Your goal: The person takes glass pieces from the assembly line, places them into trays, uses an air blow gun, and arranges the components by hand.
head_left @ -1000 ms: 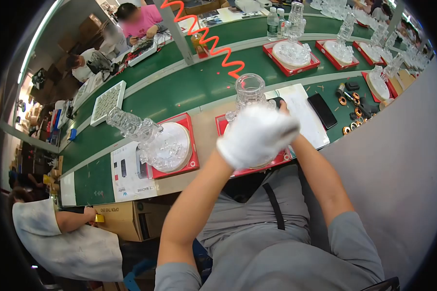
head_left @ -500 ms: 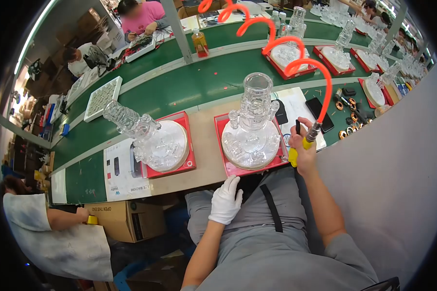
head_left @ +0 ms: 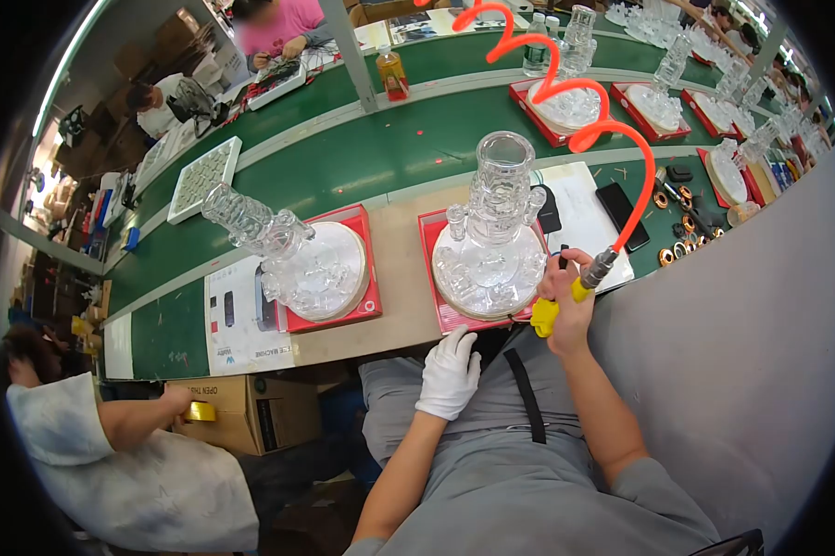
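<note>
My right hand (head_left: 570, 310) is closed round a yellow air blow gun (head_left: 545, 317), its nozzle pointing left at the front right corner of a red tray (head_left: 428, 243). An orange coiled hose (head_left: 641, 176) runs up from the gun's metal fitting. In that tray stands a clear plastic model (head_left: 497, 199), a tall ribbed tower on a round white base (head_left: 482, 278). My left hand (head_left: 450, 375), in a white glove, holds nothing; its fingers stretch forward to the tray's front edge, apparently touching it.
To the left, another clear model (head_left: 260, 227) leans in a red tray (head_left: 373, 301). A phone (head_left: 623, 216) and copper-coloured rings (head_left: 665, 257) lie at right. Further models in trays line the green bench. At lower left a person holds yellow tape (head_left: 200, 410) beside a cardboard box (head_left: 278, 422).
My right hand has brought the blow gun a little left and down, nearer the tray corner. The view has shifted slightly. The person at lower left has moved the tape rightward along the box.
</note>
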Available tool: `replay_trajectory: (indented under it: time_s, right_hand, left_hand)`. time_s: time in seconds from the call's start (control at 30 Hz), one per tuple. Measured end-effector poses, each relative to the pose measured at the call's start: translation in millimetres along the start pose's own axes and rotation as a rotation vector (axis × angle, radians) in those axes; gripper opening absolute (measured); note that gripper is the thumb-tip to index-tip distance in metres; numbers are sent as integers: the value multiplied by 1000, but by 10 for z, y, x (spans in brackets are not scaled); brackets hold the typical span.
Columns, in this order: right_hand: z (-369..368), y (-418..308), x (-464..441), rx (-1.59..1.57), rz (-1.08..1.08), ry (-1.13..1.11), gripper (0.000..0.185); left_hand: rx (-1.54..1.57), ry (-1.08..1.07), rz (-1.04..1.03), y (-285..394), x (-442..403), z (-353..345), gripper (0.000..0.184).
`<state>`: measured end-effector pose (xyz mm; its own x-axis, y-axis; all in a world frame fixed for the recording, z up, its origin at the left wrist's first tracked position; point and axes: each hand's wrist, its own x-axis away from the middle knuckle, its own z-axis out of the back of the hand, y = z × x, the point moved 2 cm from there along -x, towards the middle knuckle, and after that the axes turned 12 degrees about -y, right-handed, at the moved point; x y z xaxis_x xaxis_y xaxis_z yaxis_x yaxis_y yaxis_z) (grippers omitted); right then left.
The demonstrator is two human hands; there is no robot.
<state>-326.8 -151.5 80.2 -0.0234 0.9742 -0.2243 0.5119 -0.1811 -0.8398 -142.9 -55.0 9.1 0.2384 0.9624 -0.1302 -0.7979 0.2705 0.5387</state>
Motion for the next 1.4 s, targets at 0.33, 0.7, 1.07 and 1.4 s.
replay_trajectory:
  time_s: [0.33, 0.7, 1.07, 1.4]
  right_hand:
    - [-271, 233, 35, -127, 11, -128, 27]
    - [473, -242, -151, 53, 188, -22, 26]
    - [519, -148, -914, 126, 306, -57, 31]
    - [541, 274, -1922, 53, 287, 100, 23]
  left_hand:
    - [-144, 59, 16, 124, -151, 102, 20]
    - [-155, -29, -108, -127, -411, -195, 22]
    - [-192, -35, -70, -104, -413, -244, 27]
    - [-202, -45, -40, -117, -413, -264, 26]
